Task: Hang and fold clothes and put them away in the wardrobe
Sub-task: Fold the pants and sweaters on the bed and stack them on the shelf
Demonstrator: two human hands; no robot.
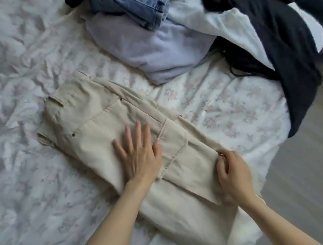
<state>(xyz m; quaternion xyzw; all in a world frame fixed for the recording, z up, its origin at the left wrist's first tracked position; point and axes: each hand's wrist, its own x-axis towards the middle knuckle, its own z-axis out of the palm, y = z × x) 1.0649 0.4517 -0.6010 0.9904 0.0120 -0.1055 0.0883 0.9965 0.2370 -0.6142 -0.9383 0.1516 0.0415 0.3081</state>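
Beige trousers (98, 118) lie partly folded on the bed, waistband toward the upper left, legs running to the lower right. My left hand (137, 150) lies flat on them with fingers spread, pressing the cloth just below the pocket seam. My right hand (231, 172) pinches the right edge of the folded trouser leg between thumb and fingers.
A pile of clothes sits at the back of the bed: blue jeans (131, 0), a lilac garment (152, 46), a white garment (223, 24) and dark clothing (282, 43). The floral sheet (17, 163) is wrinkled. The bed's edge and grey floor (317, 173) lie to the right.
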